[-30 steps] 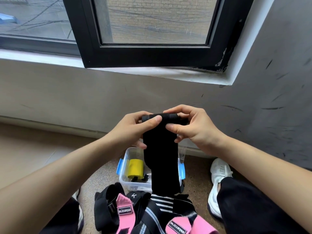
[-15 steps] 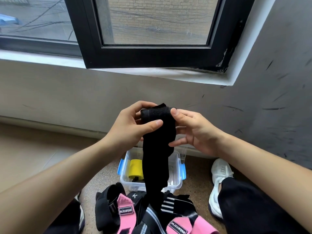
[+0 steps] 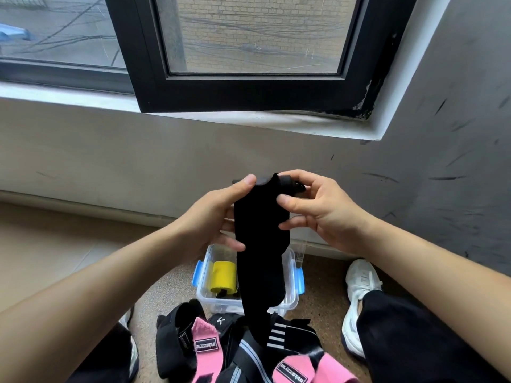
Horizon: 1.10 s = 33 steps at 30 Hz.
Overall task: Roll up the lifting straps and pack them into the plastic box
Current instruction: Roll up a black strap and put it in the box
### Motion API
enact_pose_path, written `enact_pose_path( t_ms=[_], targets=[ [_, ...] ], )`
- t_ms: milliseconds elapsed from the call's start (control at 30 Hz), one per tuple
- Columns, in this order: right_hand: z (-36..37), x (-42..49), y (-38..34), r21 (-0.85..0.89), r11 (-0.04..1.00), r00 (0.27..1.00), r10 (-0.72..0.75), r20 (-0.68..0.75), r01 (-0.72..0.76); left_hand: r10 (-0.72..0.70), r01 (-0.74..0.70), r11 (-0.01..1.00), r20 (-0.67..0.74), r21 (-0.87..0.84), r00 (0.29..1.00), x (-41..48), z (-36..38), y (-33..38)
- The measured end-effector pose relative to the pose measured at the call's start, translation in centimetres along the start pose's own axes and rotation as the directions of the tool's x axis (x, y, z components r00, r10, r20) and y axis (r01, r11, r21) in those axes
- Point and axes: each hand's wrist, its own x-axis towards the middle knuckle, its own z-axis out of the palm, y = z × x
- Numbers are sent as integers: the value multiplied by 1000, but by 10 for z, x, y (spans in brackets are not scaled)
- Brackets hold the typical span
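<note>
Left hand (image 3: 211, 217) and right hand (image 3: 326, 214) aloft, fingers (image 3: 289, 201) in pinch on strap (image 3: 261, 239).

plastic box (image 3: 290, 297) middle hidden behind hanging black strap (image 3: 260, 244), yellow roll (image 3: 222, 276) right edge covered too, pink straps (image 3: 203, 331) cut off at near edge

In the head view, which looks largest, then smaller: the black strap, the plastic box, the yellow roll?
1. black strap, largest, though it hangs nearer the camera
2. plastic box, partly hidden behind it
3. yellow roll, smallest
</note>
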Motion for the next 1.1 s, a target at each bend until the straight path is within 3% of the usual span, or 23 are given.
enact_pose_path(
  t_ms=[267, 533, 733, 967, 1100],
  targets=[
    [6, -1, 4, -238, 956, 983, -182, -35, 169, 121, -124, 986, -27, -116, 992, 0, 1, -1],
    [5, -3, -7, -75, 990, 992, 123, 18, -122, 210, -211, 977, -50, -19, 976, 2, -2, -8],
    [8, -4, -2, -94, 995, 1000, 30, -8, -31, 287, -287, 958, -79, 15, 955, -2, 6, -5],
    [7, -5, -2, -164, 979, 992, -127, -21, 122, 132, -132, 991, 22, -36, 991, 0, -3, -2],
    [7, -5, -1, -185, 969, 985, -171, -20, 164, 72, -74, 997, 61, 23, 995, -2, -4, -1]
  ],
)
